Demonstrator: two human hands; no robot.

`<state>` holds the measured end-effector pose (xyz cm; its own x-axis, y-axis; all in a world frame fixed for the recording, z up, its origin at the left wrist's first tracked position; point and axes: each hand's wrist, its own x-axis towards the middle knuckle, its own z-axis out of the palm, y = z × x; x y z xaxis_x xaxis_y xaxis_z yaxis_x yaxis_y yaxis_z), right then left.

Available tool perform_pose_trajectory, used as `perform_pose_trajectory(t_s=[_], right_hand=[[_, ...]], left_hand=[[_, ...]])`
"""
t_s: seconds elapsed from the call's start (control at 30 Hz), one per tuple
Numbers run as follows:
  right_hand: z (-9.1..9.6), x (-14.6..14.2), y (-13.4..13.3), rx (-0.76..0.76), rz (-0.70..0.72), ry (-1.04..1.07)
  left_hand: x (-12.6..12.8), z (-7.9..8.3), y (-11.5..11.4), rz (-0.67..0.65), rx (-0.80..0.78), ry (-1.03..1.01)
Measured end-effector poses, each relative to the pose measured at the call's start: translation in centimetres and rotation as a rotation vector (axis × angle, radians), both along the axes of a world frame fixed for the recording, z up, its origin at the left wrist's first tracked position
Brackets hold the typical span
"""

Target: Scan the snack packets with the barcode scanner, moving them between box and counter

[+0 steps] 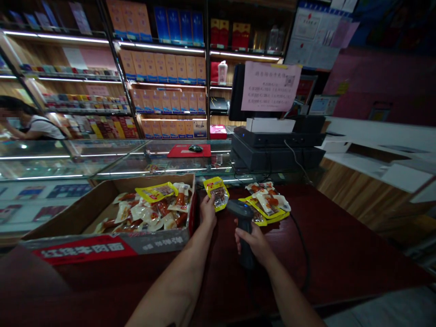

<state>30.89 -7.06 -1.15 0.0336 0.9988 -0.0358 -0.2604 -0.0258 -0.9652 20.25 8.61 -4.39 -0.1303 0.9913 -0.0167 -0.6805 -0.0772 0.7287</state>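
My left hand (208,210) grips the lower left edge of a yellow snack packet (218,194) with a clear window, held up beside the cardboard box. Wrapped round the handle of a black barcode scanner (241,211) is my right hand (250,238); the scanner's head points away from me, close to the packet. To the right of the scanner lies a small pile of yellow packets (283,216) and clear vacuum-packed meat snacks (271,202). The cardboard box (160,242) on the left holds several more vacuum packs (150,214), with a yellow packet (157,191) on top.
A dark red table (340,254) carries everything, and the scanner's cable (306,250) curves across it. Behind stand a glass counter (143,152), a mouse (195,148) on a red mat, and a monitor (237,93) with a pink paper sign. A person (42,127) sits far left.
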Motion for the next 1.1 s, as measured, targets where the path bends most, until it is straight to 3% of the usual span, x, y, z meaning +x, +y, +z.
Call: perform_pose_trajectory(t_s=[0.2,0.47,0.83,0.97,1.1], right_hand=[[0.4,-0.3,-0.1,-0.013,0.04,-0.032],[0.7,-0.4,-0.2,-0.033,0.069,-0.019],[0.6,-0.4,-0.3,-0.02,0.057,-0.001],[0.8,-0.4,-0.4,0.019,0.043,0.058],[2.3,-1.0,-0.9,0.051,0.058,0.1]], left_hand=[[0.0,0.2,-0.2,0.039,-0.018,-0.017],[0.3,0.9,-0.8,-0.024,-0.051,-0.049],[-0.1,0.7,-0.9,0.035,-0.011,0.095],[0.2,2.9,-2.5,0.016,0.084,0.25],[-0.2,7.4,-4.5,-0.019,0.243,0.372]])
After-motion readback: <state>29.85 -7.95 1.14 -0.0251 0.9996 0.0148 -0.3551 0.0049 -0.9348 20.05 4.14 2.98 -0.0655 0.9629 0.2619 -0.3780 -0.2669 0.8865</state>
